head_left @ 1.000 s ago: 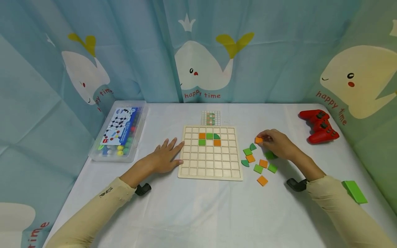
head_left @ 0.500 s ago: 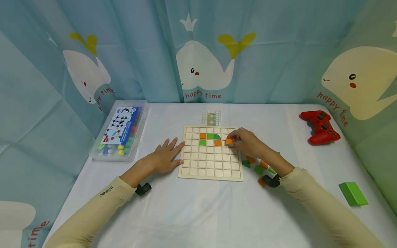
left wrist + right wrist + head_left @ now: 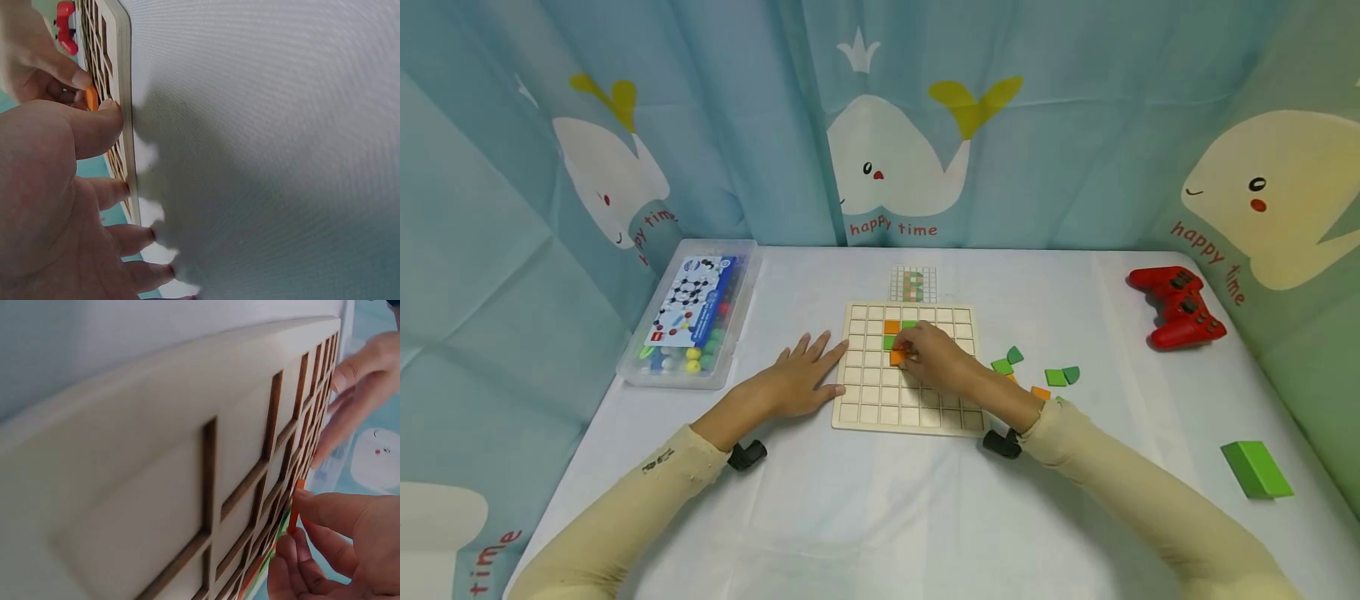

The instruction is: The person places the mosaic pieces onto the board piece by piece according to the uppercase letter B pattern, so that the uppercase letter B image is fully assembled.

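A wooden grid board (image 3: 868, 398) lies on the white table, with an orange square tile (image 3: 892, 327) and green tiles (image 3: 889, 342) set in its cells. My right hand (image 3: 942, 360) is over the board and pinches another orange square tile (image 3: 897, 357) just below the left green one. In the right wrist view that pinched tile (image 3: 296, 506) stands on edge between thumb and fingers, close to the grid. The right hand hides other tiles on the board. My left hand (image 3: 801, 379) lies spread, its thumb and index fingertips at the board's left edge.
Loose green and orange tiles (image 3: 1056, 377) lie right of the board, partly behind the right forearm. A small pattern card (image 3: 913, 284) sits behind the board. A clear plastic box (image 3: 688, 317) stands left, a red game controller (image 3: 1176, 307) and a green block (image 3: 1257, 469) right.
My right hand has carried the orange tile from the loose pieces leftward over the board to near the left green tile. The left hand has stayed at the board's edge.
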A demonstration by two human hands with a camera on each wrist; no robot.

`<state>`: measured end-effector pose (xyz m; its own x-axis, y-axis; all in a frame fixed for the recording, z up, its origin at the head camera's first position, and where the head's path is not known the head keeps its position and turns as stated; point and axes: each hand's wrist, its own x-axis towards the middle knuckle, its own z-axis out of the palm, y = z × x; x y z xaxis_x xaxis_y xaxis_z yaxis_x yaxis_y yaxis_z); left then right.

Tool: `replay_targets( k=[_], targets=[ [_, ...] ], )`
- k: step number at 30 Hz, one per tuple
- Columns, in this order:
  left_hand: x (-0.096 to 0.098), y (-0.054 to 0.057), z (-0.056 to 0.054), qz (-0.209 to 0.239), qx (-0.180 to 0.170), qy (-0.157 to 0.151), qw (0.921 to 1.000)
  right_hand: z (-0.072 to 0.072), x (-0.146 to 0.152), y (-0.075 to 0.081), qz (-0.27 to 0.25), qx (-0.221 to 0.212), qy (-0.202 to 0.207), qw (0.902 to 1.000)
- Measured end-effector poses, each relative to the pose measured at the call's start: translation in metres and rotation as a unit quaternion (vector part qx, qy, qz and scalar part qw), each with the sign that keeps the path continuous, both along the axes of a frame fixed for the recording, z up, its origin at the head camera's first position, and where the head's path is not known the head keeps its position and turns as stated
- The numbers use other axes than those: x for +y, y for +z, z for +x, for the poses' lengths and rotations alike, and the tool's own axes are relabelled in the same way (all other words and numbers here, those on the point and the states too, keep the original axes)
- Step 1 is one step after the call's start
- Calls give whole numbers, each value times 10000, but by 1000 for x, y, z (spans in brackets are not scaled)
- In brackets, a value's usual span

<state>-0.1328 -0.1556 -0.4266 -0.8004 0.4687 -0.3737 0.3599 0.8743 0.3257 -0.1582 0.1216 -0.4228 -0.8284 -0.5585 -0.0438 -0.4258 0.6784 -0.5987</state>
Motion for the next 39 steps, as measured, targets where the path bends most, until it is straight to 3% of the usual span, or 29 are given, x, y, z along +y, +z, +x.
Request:
replay_targets(
  k=[12, 20, 23, 29, 34, 39],
  targets=[
    [3, 3, 0, 60, -37, 2, 10000, 3, -11, -1, 301, 220, -45, 9993],
    [3, 5, 0, 41, -36, -10, 10000, 3, -3, 5, 135, 138, 101, 9998],
    [3, 5, 0, 25, -34, 0, 10000, 2, 11, 10, -84, 53, 129, 9999],
    [2, 2, 1, -38, -59, 52, 10000, -2, 61, 19, -202, 1, -287, 9994],
    [2, 2, 2, -5, -42, 67, 10000, 0, 106, 24, -31, -183, -744, 9971],
    [2, 3, 2, -6, -43, 56, 10000, 5, 137, 22, 255, -296, -834, 9957]
  ],
)
